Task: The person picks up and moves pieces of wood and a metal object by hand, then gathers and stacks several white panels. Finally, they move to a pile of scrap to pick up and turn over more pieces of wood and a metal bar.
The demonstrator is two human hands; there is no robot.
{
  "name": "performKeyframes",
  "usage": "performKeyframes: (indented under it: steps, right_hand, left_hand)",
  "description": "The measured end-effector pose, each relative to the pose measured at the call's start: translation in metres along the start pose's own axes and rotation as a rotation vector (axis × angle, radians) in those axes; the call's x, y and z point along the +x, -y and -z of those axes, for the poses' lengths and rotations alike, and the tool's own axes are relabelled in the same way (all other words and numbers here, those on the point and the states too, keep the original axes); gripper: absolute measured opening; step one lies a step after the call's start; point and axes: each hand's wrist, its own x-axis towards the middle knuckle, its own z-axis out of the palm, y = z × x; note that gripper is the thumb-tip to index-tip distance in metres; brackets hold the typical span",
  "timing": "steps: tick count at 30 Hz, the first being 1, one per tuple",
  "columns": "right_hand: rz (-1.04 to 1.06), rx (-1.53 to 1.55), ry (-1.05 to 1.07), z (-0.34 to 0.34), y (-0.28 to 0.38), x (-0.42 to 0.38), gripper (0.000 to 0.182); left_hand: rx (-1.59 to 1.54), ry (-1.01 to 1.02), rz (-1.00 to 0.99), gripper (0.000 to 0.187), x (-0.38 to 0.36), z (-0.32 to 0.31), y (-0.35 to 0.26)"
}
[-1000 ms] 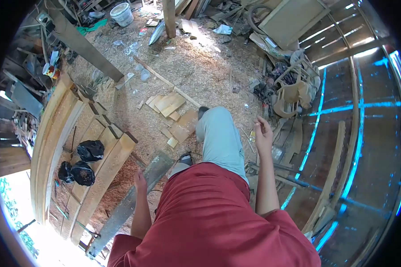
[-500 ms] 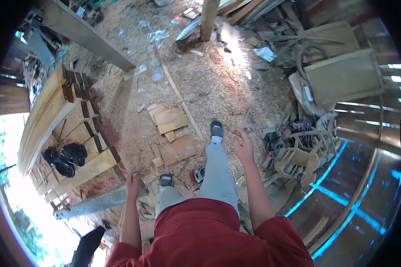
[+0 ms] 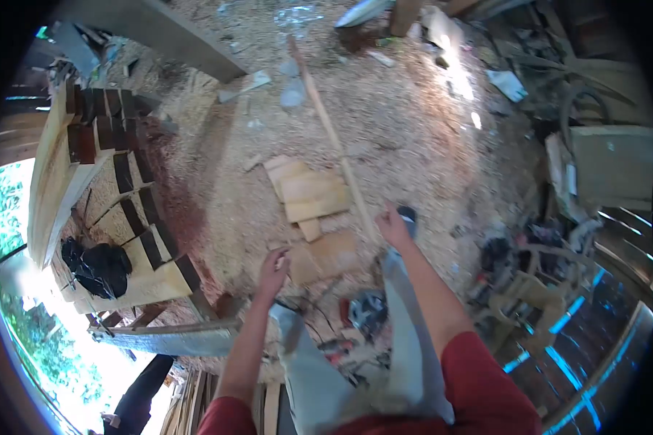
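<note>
My left hand is in front of my left leg, its fingers curled, beside a flat brown board on the floor. Whether it holds anything cannot be made out. My right hand hangs over the floor near my right shoe, fingers bent and blurred. Between and beyond the hands lie pale wooden pieces, partly overlapping. A long thin wooden strip runs past them. Between my legs a dark and red power tool rests on the ground.
Stacked curved timbers with a black plastic bag are at the left. A slanting wooden post stands upper left. A wooden chair frame, a panel and a tyre are at the right. Wood shavings cover the floor.
The view has shifted, showing the boards lower and closer. Both hands have come forward and nearer each other, and the power tool between my legs shows more fully.
</note>
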Motion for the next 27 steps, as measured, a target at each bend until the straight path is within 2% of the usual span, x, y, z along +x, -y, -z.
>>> performKeyframes:
  steps: [2,4,6,8,10,11,14,15,17,19,21,24,26,27]
  right_hand:
    - [-0.089,0.032,0.040,-0.055,-0.048,0.034,0.069]
    - [-0.176,-0.051,0.088,-0.088,-0.048,0.057,0.074]
    - [-0.209,-0.006,0.237,-0.123,-0.067,0.079,0.073]
    - [-0.215,0.139,0.233,-0.154,-0.077,0.098,0.070]
    - [-0.225,0.175,0.233,-0.166,-0.043,0.100,0.070]
    - [-0.213,0.219,0.216,-0.171,-0.036,0.107,0.070]
    - [-0.226,0.235,0.156,-0.198,-0.074,0.142,0.066]
    - [-0.230,0.249,0.090,-0.210,-0.085,0.153,0.058]
    - [-0.229,0.291,0.063,-0.222,-0.095,0.157,0.060]
    - [-0.233,0.330,0.036,-0.228,-0.099,0.156,0.061]
    - [-0.336,-0.204,-0.141,-0.228,-0.101,0.156,0.062]
    - [-0.309,-0.243,-0.239,-0.205,-0.071,0.108,0.060]
    - [-0.330,-0.225,-0.216,-0.198,-0.072,0.074,0.056]
    - [-0.343,-0.197,-0.185,-0.197,-0.066,0.060,0.052]
  left_hand:
    - [0.064,-0.060,-0.047,0.033,0.063,-0.022,0.074]
    - [0.019,-0.135,0.056,0.036,0.125,-0.053,0.151]
    - [-0.154,-0.132,0.277,0.046,0.174,-0.080,0.208]
    - [-0.195,-0.240,0.208,0.049,0.190,-0.083,0.164]
    - [0.101,-0.516,0.068,0.051,0.230,-0.119,0.227]
    - [0.099,-0.510,0.086,0.051,0.239,-0.121,0.230]
    - [0.098,-0.395,0.094,0.052,0.258,-0.126,0.222]
    - [0.118,-0.423,0.090,0.051,0.265,-0.129,0.226]
    - [0.136,-0.448,0.094,0.051,0.273,-0.130,0.227]
    - [0.044,-0.373,0.095,0.047,0.270,-0.125,0.213]
    - [0.048,-0.403,0.137,0.045,0.254,-0.113,0.194]
    - [-0.004,-0.447,0.169,0.042,0.238,-0.085,0.154]
    - [-0.061,-0.451,0.178,0.042,0.221,-0.076,0.143]
    - [-0.060,-0.430,0.116,0.043,0.214,-0.069,0.141]
